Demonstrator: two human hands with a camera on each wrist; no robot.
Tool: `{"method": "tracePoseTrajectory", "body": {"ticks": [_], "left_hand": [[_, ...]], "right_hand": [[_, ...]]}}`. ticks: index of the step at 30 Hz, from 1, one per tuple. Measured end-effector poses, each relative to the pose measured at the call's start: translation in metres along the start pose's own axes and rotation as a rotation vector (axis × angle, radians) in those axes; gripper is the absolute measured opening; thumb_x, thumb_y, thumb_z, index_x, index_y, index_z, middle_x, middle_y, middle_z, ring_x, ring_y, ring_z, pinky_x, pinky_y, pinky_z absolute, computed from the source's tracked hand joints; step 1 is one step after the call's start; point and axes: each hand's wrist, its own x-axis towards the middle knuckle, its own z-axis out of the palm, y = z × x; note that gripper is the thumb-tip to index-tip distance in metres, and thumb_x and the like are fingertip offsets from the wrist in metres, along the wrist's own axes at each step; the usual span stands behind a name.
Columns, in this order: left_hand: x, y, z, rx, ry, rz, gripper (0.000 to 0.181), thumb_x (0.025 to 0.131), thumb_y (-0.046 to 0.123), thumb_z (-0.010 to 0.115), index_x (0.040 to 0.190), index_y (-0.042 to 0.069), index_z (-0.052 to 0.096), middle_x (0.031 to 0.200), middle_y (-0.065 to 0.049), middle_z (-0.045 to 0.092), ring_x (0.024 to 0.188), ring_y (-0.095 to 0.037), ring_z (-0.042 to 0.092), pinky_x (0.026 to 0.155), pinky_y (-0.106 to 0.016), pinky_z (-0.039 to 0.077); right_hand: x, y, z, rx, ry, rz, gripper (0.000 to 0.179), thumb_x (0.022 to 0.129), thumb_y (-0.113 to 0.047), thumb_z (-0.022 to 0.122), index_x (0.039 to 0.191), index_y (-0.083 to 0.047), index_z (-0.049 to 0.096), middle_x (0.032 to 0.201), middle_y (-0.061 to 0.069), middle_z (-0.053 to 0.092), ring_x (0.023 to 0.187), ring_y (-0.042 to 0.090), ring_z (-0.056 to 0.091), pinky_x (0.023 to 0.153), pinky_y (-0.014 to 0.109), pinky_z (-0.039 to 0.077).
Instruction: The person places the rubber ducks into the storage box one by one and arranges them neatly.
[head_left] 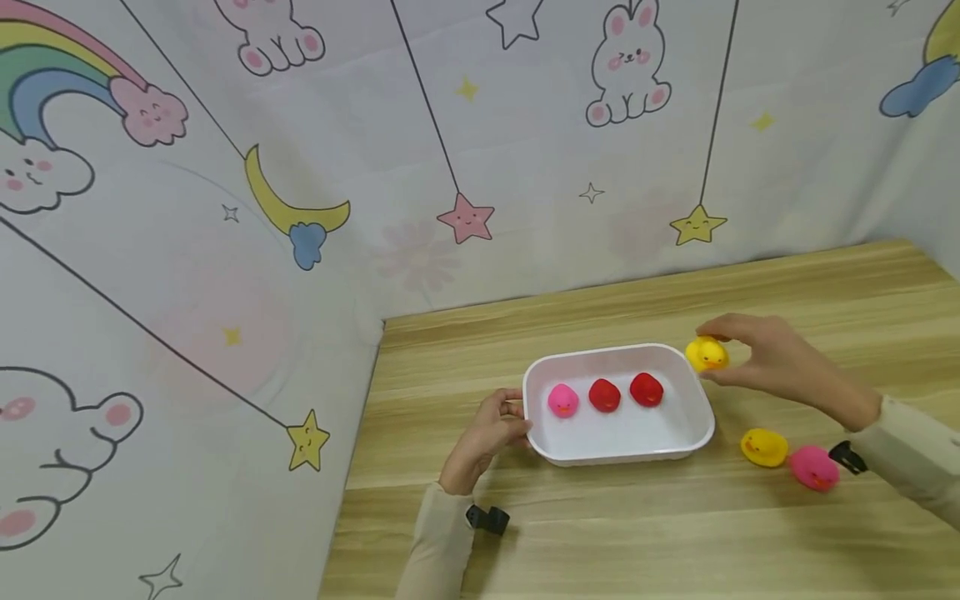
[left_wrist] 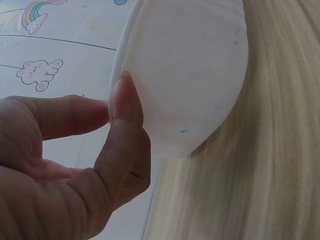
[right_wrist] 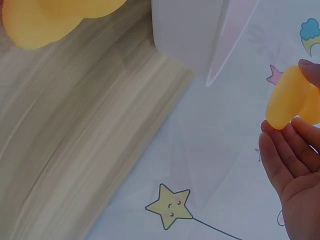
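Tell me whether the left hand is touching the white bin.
Touching. The left wrist view shows it plainly: the left hand pinches the white bin at its rim, thumb against the outer wall.

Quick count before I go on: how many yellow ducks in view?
2: one yellow duck held in the right hand near the tray, another on the table beside a pink duck.

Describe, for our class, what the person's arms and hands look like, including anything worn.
The left sleeve and right sleeve are long, plain and cream-coloured. A small black device sits at each cuff. The left hand and right hand wear no gloves.
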Motion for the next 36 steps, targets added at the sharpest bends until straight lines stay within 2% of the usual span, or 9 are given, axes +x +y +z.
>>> {"method": "tracePoseTrajectory", "body": {"ticks": [6,12,19,25,28,32,36], "left_hand": [[0.0,-0.002,0.0,0.003,0.002,-0.003,0.054,0.084,-0.015,0.058,0.134,-0.018,0.039,0.091,-0.01,0.05,0.069,-0.015,0.057,0.06,-0.024,0.06],[0.0,-0.004,-0.001,-0.005,-0.002,-0.004,0.054,0.084,-0.014,0.059,0.134,-0.018,0.039,0.09,-0.01,0.05,0.068,-0.014,0.057,0.058,-0.023,0.06],[-0.002,-0.005,-0.003,-0.011,0.003,0.003,0.054,0.085,-0.015,0.059,0.135,-0.019,0.039,0.091,-0.011,0.05,0.067,-0.014,0.057,0.057,-0.022,0.059],[-0.002,-0.006,-0.004,-0.011,0.0,0.012,0.053,0.085,-0.015,0.059,0.134,-0.018,0.039,0.089,-0.01,0.051,0.066,-0.014,0.058,0.058,-0.024,0.06],[-0.002,-0.006,-0.003,-0.017,-0.005,0.011,0.054,0.084,-0.015,0.058,0.134,-0.018,0.039,0.09,-0.011,0.052,0.066,-0.015,0.057,0.059,-0.025,0.061],[-0.001,-0.006,-0.004,-0.025,-0.01,-0.004,0.054,0.083,-0.015,0.058,0.134,-0.018,0.038,0.091,-0.011,0.052,0.067,-0.016,0.057,0.058,-0.024,0.06],[0.0,-0.005,-0.004,-0.019,-0.017,0.01,0.055,0.084,-0.014,0.058,0.134,-0.018,0.038,0.091,-0.011,0.052,0.066,-0.015,0.058,0.059,-0.024,0.06]], "right_hand": [[0.008,-0.01,0.004,0.017,-0.03,0.001,0.054,0.066,-0.007,0.093,0.114,0.0,0.07,0.108,0.008,0.072,0.092,0.024,0.067,0.074,0.041,0.063],[0.017,-0.017,0.004,0.021,-0.056,0.0,0.056,0.067,-0.011,0.094,0.116,0.0,0.069,0.109,0.008,0.072,0.093,0.024,0.067,0.075,0.048,0.063],[0.035,-0.031,0.015,0.125,-0.1,-0.007,0.058,0.072,-0.011,0.092,0.123,0.0,0.066,0.112,0.008,0.071,0.096,0.024,0.068,0.078,0.047,0.063],[0.046,-0.042,0.033,0.215,-0.172,0.019,0.075,0.074,-0.012,0.091,0.137,0.002,0.054,0.107,0.002,0.071,0.098,0.026,0.07,0.083,0.049,0.062],[0.048,-0.048,0.039,0.228,-0.178,0.004,0.079,0.074,-0.011,0.091,0.14,0.004,0.051,0.107,0.001,0.072,0.098,0.025,0.07,0.085,0.05,0.062],[0.05,-0.055,0.044,0.24,-0.163,-0.018,0.077,0.074,-0.009,0.09,0.139,0.007,0.052,0.108,0.002,0.072,0.097,0.024,0.07,0.084,0.045,0.062],[0.053,-0.06,0.046,0.248,-0.164,-0.016,0.073,0.075,-0.009,0.09,0.137,0.006,0.055,0.109,0.002,0.072,0.097,0.023,0.07,0.082,0.041,0.063]]}}
